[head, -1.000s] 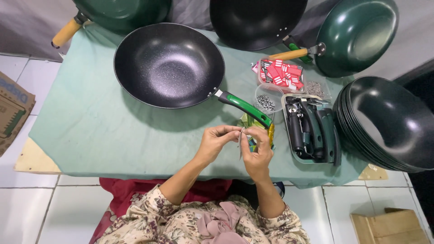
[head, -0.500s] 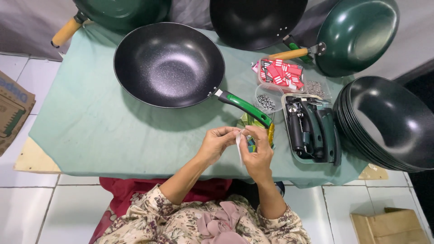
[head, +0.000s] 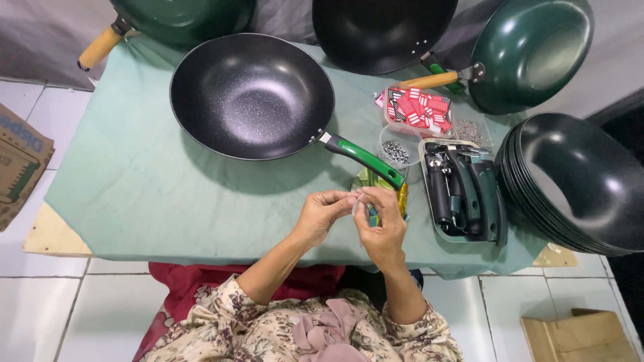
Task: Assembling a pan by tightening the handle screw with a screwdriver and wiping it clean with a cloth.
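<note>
Since the earlier frame our hands have barely shifted; the fingertips have drawn a little closer together over the same spot at the near edge of the worktop (head: 134, 201).

Far to the left of our hands a cardboard box (head: 17, 167) sits on the tiled floor. Ahead and to the left lies the big black wok (head: 251, 97), its green handle (head: 365, 159) running down toward us and ending just above our fingers, likely so that the handle end stays within easy reach.

Our left hand (head: 322, 216) is closed narrow, thumb and forefinger pinching a small, pale, thin piece (head: 359, 203); we cannot tell what it is. Our right hand (head: 381, 224) meets it fingertip to fingertip and pinches the same piece from the other side. A small green part (head: 371, 213) shows between the fingers, and it is unclear which hand carries it. So the piece sits right between both hands, just below the handle tip and above a yellow-green wrapper (head: 376, 182) on the cloth.

Just ahead and to the right stand a clear cup of small metal screws (head: 397, 150) and a tub of red-and-white pieces (head: 419, 107). Right of our hands a tray (head: 500, 228) holds black handles, and beyond it a stack of dark woks (head: 577, 181), all apparently set close for picking.
</note>
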